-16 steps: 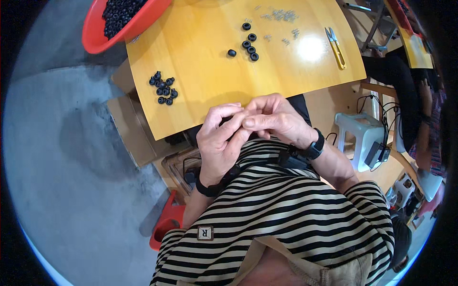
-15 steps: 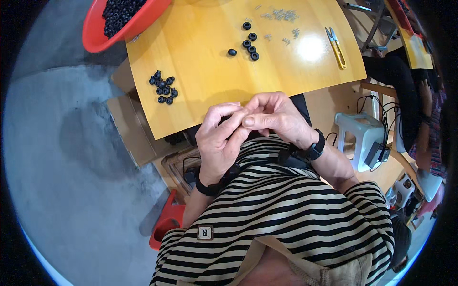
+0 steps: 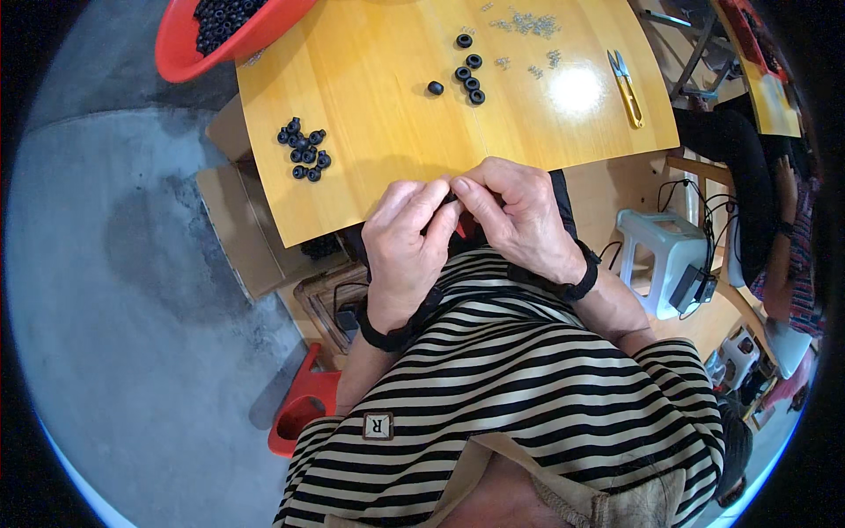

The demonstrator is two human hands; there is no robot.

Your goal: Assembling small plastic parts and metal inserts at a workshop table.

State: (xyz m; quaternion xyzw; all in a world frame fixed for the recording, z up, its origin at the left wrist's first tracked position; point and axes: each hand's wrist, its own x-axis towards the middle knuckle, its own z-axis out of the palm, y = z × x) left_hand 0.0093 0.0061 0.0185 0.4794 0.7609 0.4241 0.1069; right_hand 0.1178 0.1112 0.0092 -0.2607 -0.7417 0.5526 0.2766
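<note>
My left hand (image 3: 407, 233) and my right hand (image 3: 524, 211) meet fingertip to fingertip just off the near edge of the yellow table. Both are closed in a pinch around a small black piece (image 3: 451, 197), mostly covered by the fingers. Farther in on the table, several black ring-shaped pieces (image 3: 464, 74) form a loose row, with a single black barrel-shaped piece (image 3: 436, 88) to their left. At the table's left side lies a cluster of black knobbed pieces (image 3: 308, 156). Small silvery bits (image 3: 533, 25), which look like springs, are scattered at the far side.
Yellow-handled thread snips (image 3: 628, 92) lie at the table's right. A red basin (image 3: 180, 62) of black pieces overhangs the far left corner. Cardboard (image 3: 233, 220) stands below left. To the right are a pale plastic stool (image 3: 660, 255), black cables and another person's arm (image 3: 786, 189).
My right hand's fingers have shifted from a curled grip to a pointed pinch, and a dark bit now shows between the fingertips. The view has tipped slightly; the table pieces lie as before.
</note>
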